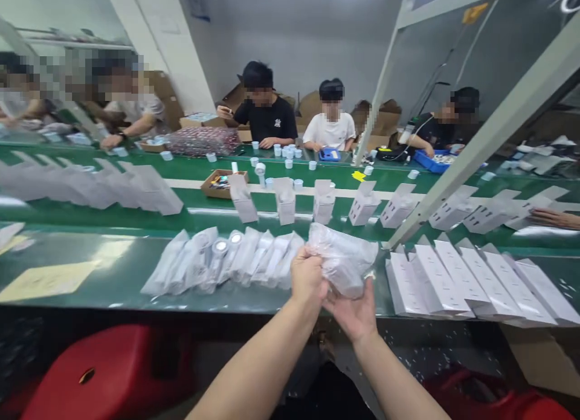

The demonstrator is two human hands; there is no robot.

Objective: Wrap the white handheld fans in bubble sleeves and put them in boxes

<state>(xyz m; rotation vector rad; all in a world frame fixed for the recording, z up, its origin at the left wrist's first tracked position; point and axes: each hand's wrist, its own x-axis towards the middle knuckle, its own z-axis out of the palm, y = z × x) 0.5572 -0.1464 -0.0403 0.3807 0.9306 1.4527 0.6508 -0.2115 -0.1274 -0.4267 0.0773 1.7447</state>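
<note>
Translucent plastic bag (pixel 347 257), contents unclear, held between both hands: left hand (pixel 309 274) clenched on its near-left side, right hand (pixel 357 308) cupped under, fingers against it. Left of hands, row of bagged devices (pixel 226 257) on green desk (pixel 122 299). Right of hands, white boxes (pixel 471 281) lean together, lower ends near front edge. Beyond hands, brown tray (pixel 222 184) of small items; bare desk strip between tray and bagged row.

bagged items (pixel 242 260) crowd the left; a slanted post (pixel 448 187) obstructs the right.
</note>
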